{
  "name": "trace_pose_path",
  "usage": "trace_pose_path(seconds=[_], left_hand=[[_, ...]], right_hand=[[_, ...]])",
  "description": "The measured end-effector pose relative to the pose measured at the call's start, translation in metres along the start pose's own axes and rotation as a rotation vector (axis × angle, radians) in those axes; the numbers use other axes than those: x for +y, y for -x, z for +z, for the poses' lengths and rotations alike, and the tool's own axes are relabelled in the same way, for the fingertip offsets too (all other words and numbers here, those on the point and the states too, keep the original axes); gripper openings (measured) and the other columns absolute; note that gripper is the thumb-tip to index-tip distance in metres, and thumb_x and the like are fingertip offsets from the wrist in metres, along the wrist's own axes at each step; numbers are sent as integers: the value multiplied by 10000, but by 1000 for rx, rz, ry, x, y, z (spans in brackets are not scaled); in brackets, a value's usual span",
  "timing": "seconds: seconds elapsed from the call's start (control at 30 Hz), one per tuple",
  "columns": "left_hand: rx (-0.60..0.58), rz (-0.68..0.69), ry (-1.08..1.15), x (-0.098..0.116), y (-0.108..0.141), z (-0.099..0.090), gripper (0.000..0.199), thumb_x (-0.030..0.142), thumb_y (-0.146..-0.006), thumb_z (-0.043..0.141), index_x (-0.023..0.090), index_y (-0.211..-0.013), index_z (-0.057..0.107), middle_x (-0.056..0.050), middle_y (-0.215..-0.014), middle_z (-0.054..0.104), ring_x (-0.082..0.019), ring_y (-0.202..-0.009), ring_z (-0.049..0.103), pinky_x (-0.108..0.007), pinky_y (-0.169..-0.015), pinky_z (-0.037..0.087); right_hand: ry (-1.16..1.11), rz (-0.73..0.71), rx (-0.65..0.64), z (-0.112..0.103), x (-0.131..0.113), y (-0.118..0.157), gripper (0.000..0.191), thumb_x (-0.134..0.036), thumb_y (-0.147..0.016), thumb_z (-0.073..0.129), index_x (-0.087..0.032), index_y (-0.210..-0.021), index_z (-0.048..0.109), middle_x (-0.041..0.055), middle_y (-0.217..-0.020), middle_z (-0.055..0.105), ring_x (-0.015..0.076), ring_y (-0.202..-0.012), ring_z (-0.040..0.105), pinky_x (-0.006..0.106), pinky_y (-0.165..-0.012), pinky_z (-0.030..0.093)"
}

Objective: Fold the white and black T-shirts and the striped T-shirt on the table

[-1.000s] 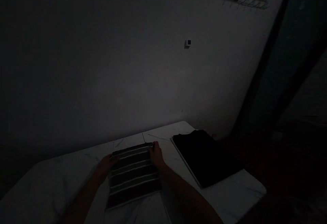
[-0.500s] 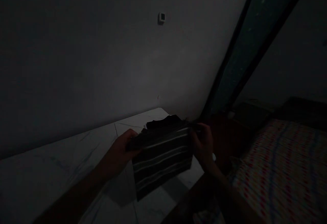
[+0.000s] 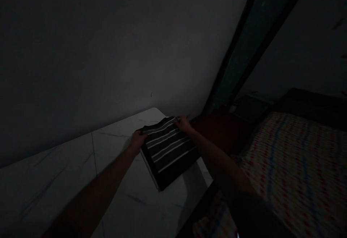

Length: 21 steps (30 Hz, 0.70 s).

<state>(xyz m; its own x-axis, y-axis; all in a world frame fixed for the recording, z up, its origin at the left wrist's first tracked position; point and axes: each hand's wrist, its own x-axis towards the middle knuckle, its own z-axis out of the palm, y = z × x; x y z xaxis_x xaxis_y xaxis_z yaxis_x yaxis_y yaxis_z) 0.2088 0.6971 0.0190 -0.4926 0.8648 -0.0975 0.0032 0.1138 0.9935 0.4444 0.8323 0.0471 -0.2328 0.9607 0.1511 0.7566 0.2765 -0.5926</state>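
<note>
While I watch from afar, my left grip [image 3: 137, 140] and right grip [image 3: 184, 124] are both closed, pinching the far edge of a folded striped garment [image 3: 168, 153]. It lies flat on the bench [image 3: 151, 209] just below and between the grips, seemingly held at both ends to keep its folds squared. A patterned bed [image 3: 292, 173] lies beyond the right grip.
</note>
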Motion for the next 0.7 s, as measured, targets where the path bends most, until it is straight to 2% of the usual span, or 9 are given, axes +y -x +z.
trace_pose_path(seconds=[0.1,0.2,0.3,0.37,0.5,0.6,0.7], left_hand=[[-4,-90,-5,-21,-17,2,301,313,-545,785,151,-741,624,-28,-656,672,-185,-608,627,-302,-582,501],[-4,-125,26,-23,-20,2,341,301,-577,787,152,-843,634,-29,-735,702,-184,-656,657,-294,-601,523],[-10,-157,65,-20,-12,0,378,304,-610,784,145,-918,633,-42,-794,708,-174,-659,665,-285,-593,529],[-5,-184,85,-20,-1,-2,423,306,-621,795,147,-967,612,-46,-811,703,-164,-640,664,-274,-569,521],[87,-174,154,-22,36,-5,526,263,-648,817,195,-1074,515,-5,-785,685,-146,-636,667,-253,-576,524],[116,-183,199,-26,67,1,508,213,-666,816,202,-1073,511,7,-756,681,-143,-635,667,-237,-570,515],[78,-277,173,-30,90,7,421,204,-681,810,178,-1016,556,-5,-746,680,-139,-608,652,-230,-533,495]], right_hand=[[32,59,-30,29,21,1,320,-270,-964,604,-108,-1239,598,158,-1198,707,218,-1080,673,285,-909,489],[50,69,-53,31,31,-2,371,-334,-993,577,-107,-1286,581,165,-1263,681,230,-1149,650,289,-949,470],[62,73,-103,25,35,-7,400,-373,-991,584,-92,-1276,594,172,-1243,687,248,-1147,652,300,-949,474],[66,69,-153,20,38,-7,402,-408,-984,590,-98,-1238,627,163,-1214,703,255,-1120,663,299,-931,486],[53,42,-287,2,55,7,337,-428,-935,658,-141,-1101,716,113,-1092,756,240,-978,710,269,-841,529],[-20,35,-394,-14,68,23,307,-423,-929,659,-167,-1078,739,71,-1029,776,211,-843,726,255,-730,557],[-127,51,-458,-23,72,36,324,-424,-961,600,-174,-1118,733,54,-1029,779,194,-806,724,245,-669,561]])
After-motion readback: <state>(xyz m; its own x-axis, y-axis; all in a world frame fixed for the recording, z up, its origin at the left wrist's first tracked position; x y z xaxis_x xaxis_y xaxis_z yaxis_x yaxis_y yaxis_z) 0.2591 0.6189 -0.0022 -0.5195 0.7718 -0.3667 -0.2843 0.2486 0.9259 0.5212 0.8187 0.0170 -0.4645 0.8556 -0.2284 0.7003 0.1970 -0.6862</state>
